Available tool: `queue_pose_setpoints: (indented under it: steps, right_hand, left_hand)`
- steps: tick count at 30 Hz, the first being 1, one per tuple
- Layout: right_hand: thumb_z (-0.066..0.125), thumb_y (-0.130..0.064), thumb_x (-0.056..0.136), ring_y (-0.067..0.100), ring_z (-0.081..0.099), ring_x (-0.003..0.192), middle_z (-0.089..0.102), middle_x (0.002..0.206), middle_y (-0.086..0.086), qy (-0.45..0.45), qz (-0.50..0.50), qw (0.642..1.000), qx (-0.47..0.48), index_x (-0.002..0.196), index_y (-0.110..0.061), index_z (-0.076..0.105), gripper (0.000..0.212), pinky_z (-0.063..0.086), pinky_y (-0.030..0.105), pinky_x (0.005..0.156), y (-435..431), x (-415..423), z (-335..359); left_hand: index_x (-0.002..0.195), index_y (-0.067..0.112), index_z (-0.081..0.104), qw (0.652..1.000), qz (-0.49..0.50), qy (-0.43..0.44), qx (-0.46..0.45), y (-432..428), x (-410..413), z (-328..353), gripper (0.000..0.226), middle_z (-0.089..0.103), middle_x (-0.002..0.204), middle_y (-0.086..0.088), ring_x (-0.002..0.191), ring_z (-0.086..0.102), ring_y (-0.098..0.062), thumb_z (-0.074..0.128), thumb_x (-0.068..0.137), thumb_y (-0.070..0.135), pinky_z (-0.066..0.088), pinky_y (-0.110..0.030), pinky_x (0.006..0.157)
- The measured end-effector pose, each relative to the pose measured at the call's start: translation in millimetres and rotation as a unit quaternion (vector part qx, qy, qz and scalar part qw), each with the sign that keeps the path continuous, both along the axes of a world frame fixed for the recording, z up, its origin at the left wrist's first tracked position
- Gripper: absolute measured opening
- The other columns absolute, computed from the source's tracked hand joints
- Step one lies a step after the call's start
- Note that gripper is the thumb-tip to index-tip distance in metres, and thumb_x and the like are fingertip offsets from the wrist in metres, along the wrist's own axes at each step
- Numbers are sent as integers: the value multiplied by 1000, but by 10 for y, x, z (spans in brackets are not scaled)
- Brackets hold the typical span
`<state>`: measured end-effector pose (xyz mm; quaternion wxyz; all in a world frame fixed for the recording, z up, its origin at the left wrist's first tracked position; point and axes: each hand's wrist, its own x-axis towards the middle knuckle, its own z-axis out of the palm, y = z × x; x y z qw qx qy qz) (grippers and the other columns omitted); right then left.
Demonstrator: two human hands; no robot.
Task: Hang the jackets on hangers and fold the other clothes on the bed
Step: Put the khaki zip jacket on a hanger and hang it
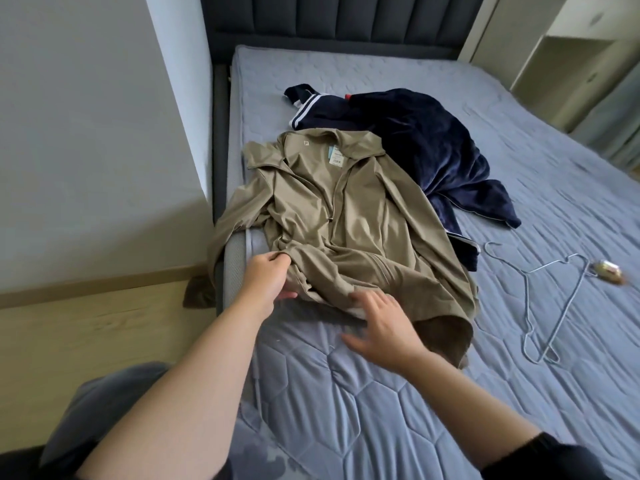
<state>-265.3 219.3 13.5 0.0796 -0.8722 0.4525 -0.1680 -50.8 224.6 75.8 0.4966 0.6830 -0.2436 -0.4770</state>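
Head view, one frame. I read it left to right.

Left hand [268, 278]: forearm reaches forward along the left edge of the bed [381, 393]. I see the fingers curled, thumb against them, pinching a fold of the tan jacket [346, 209] at its lower left side, right at the mattress edge.

One sleeve [201, 289] of the jacket hangs off that edge toward the floor.

Tan jacket: lies front up on the near left part of the bed, collar toward the headboard [329, 22], hem toward me. Zip open partway down from the neck. A pale paper tag [336, 155] sits at the collar. Cloth creased and bunched around the pinch.

Right hand [381, 327]: palm down, fingers straight and spread apart, at the jacket's hem. Motion blur here; I cannot tell whether the fingertips touch the cloth.

Navy garment [422, 143]: crumpled behind and right of the jacket, its near edge under it.

Wire hangers [540, 306]: flat on the mattress further right, apart from both garments. Beside them, a small brown thing [609, 271], too blurred to identify.
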Motion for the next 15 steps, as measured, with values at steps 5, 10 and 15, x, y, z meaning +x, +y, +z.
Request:
queue_pose_setpoints:
  steps: [5, 10, 15]
  right_hand:
    - [75, -47, 64, 30, 38, 134, 41, 144, 11, 90, -143, 984, 54, 145, -10, 35, 98, 29, 51, 109, -157, 63, -348]
    - [63, -5, 65, 35, 61, 90, 64, 92, 12, 76, -145, 986, 25, 96, -7, 61, 31, 43, 40, 79, -303, 45, -305]
    - [49, -4, 74, 31, 59, 95, 66, 96, 7, 133, -58, 984, 102, 93, -12, 60, 23, 44, 32, 74, -293, 40, 11]
  left_hand:
    - [77, 18, 60, 940, 29, 335, 65, -65, 142, -96, 26, 58, 64, 5, 51, 54, -6, 45, 98, 26, 31, -13, 30]
    - [88, 14, 68, 945, 1, 317, 86, -5, 301, -155, 19, 63, 87, -3, 79, 57, -14, 50, 89, 20, 35, -18, 65]
    - [106, 16, 67, 812, -175, -472, 295, 92, 439, -288, 30, 62, 115, -10, 104, 58, -31, 55, 81, 6, 50, -37, 81]
